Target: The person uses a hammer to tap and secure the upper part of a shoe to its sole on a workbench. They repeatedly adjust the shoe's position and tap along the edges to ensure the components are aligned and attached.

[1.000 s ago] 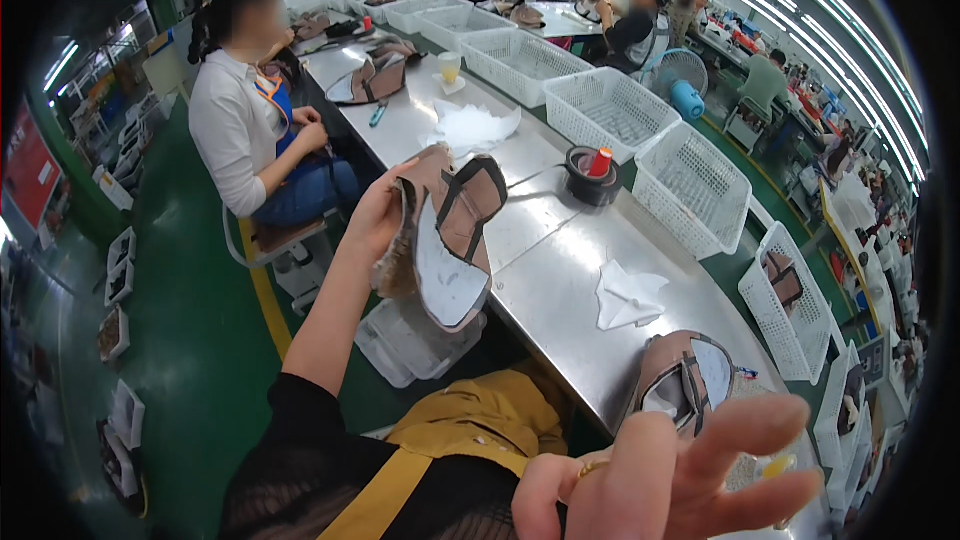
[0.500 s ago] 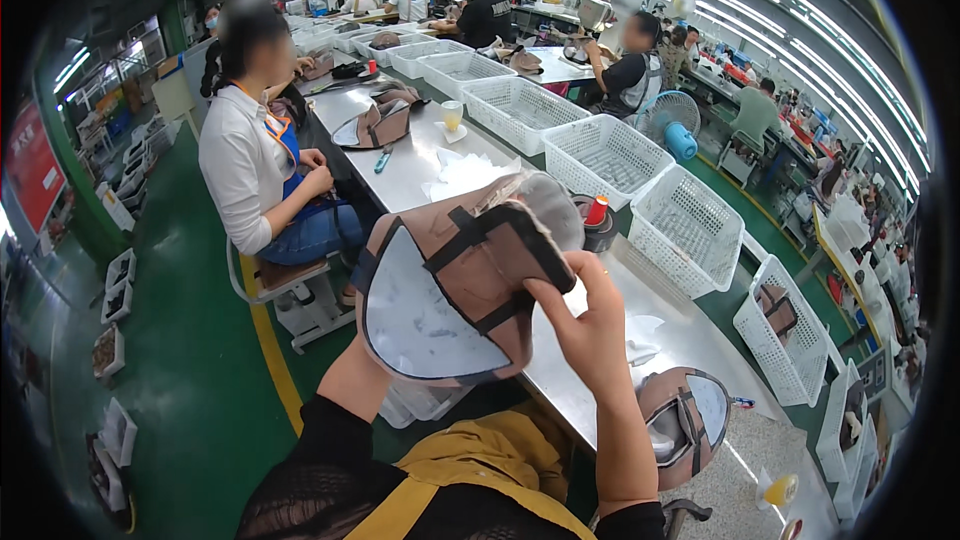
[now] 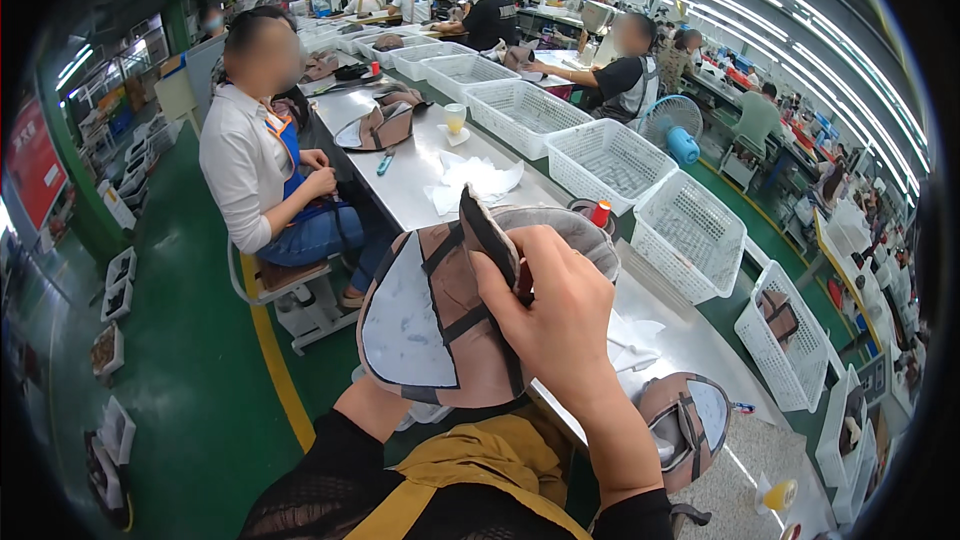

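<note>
Brown upper [image 3: 468, 340] mid-frame: right hand [image 3: 562, 302] had fingers pinched tight on its flap [image 3: 486, 232], which had tipped up, so handling centred there; left fingers hidden, couldn't tell.

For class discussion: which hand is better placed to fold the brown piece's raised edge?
Likely the right hand: it grips the raised edge; the left hand is hidden behind the brown piece.
</note>
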`<action>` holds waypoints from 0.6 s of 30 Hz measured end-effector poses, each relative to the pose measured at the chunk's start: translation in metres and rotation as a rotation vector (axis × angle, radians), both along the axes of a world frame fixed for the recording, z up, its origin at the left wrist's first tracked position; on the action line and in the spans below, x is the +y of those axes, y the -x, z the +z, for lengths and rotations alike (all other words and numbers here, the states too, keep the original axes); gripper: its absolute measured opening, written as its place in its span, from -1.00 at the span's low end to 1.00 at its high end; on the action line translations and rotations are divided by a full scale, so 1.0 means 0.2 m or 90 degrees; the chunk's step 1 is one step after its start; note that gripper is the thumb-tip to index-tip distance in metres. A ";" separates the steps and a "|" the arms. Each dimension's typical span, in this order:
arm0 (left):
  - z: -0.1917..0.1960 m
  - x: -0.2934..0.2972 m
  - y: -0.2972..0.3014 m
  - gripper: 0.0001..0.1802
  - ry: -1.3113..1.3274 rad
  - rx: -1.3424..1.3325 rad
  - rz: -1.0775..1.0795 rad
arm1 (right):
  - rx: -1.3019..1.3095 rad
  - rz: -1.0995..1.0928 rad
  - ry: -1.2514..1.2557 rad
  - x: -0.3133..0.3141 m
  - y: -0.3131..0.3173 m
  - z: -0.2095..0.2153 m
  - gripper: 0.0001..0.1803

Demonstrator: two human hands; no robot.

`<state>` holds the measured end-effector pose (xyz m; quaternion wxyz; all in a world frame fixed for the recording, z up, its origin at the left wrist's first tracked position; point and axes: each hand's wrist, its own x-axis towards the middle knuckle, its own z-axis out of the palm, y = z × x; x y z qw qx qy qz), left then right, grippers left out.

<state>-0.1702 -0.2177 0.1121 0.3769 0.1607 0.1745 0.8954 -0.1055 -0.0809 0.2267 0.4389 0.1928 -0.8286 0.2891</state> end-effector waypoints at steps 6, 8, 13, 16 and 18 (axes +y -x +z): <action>-0.01 -0.02 -0.01 -0.68 0.008 -0.004 0.006 | -0.011 -0.003 -0.003 -0.01 0.00 0.00 -0.82; -0.02 -0.02 -0.01 -0.68 0.007 -0.005 0.006 | -0.014 -0.003 -0.005 -0.01 0.00 -0.01 -0.81; -0.02 -0.03 -0.02 -0.68 0.012 -0.005 0.009 | -0.005 0.004 -0.014 -0.02 0.00 -0.01 -0.81; -0.01 -0.04 -0.02 -0.68 0.016 -0.008 0.009 | -0.006 0.011 -0.014 -0.02 0.00 -0.01 -0.81; -0.01 -0.04 -0.03 -0.68 0.016 -0.006 0.011 | -0.007 0.011 -0.014 -0.02 0.01 -0.01 -0.81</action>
